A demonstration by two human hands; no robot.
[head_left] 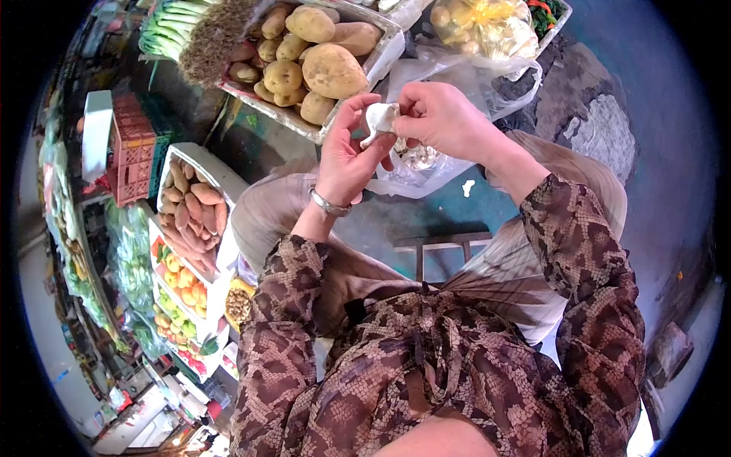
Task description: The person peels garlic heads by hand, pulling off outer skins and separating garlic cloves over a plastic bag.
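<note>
While the left hand [343,158] grips a white garlic bulb [380,119] between thumb and fingers, apparently to steady it, the right hand [440,118] pinches its right side, both above a plastic bag [442,174] within easy reach, with potatoes [333,71] beyond the left hand.

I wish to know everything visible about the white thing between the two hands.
The white thing looks like garlic: pale, smooth, rounded above, with a narrow strip reaching down at its lower left. The left hand holds it from the left and below; the right hand pinches its right end. It is held up near a translucent plastic bag. Parts are hidden.
</note>
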